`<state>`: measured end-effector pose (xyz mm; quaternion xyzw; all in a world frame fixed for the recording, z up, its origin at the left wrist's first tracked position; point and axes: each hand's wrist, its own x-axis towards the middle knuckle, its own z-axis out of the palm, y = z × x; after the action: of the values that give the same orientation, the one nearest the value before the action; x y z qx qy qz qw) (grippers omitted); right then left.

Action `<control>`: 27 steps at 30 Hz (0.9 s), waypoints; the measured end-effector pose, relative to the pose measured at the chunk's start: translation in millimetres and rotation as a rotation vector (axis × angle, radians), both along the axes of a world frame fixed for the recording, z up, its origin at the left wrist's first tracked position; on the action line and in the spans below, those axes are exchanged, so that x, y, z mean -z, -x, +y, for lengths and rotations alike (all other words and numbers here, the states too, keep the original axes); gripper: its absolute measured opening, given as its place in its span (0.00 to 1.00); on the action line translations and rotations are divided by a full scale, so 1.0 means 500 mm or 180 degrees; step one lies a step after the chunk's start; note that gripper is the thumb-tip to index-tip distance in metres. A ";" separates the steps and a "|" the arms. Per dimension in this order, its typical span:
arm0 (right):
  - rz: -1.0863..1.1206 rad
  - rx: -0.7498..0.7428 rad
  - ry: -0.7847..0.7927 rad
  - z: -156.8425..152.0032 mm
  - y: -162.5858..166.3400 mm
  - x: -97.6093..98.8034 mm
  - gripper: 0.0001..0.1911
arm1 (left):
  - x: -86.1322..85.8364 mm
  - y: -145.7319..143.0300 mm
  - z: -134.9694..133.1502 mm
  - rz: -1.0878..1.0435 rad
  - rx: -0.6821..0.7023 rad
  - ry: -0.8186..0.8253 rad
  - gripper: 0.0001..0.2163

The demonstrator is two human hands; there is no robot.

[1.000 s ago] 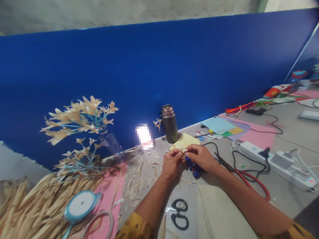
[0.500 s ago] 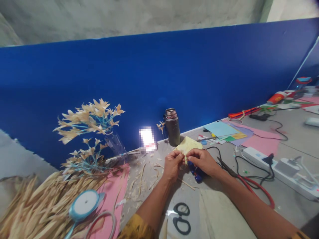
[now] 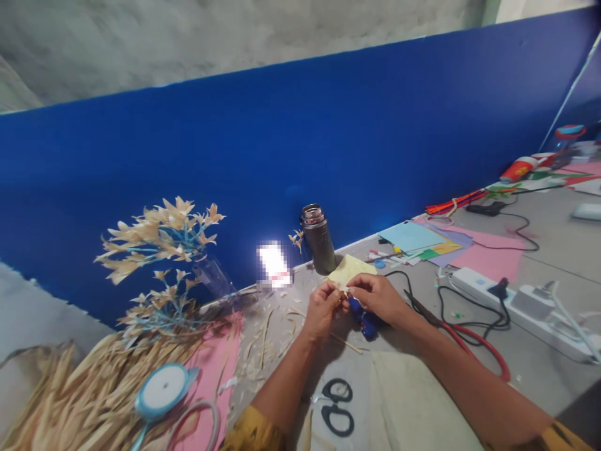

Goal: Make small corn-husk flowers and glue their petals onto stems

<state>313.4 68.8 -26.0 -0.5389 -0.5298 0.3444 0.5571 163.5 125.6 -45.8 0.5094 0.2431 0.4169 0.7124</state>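
Observation:
My left hand and my right hand meet over the grey table, fingertips pinched together on a small pale straw piece. Under my right palm lies a blue-handled tool; whether the hand grips it I cannot tell. A pale yellow sheet lies just beyond the hands. Black-handled scissors rest on the table between my forearms.
A dark metal bottle stands by the blue partition. Left: straw flowers in a glass vase, a straw heap, a ribbon spool, pink paper. Right: coloured papers, a power strip, cables.
The hands stay pinched together on the straw piece, almost unmoved. Only the camera has shifted slightly.

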 end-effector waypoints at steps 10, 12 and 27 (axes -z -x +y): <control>-0.0456 -0.0091 -0.0102 -0.003 -0.004 0.009 0.11 | -0.051 0.100 -0.079 0.0465 -0.0602 -0.0456 0.10; -0.0622 -0.0113 -0.0120 -0.004 -0.002 0.012 0.11 | -0.050 0.124 -0.096 0.0508 -0.0789 -0.0462 0.09; -0.2403 -0.0670 -0.0206 -0.018 0.018 0.040 0.12 | -0.028 0.187 -0.120 0.0757 -0.1548 -0.0546 0.03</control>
<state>304.3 59.9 -46.1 -0.5525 -0.7604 0.1603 0.3014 69.9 65.5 -31.9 0.5400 0.4039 0.5319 0.5122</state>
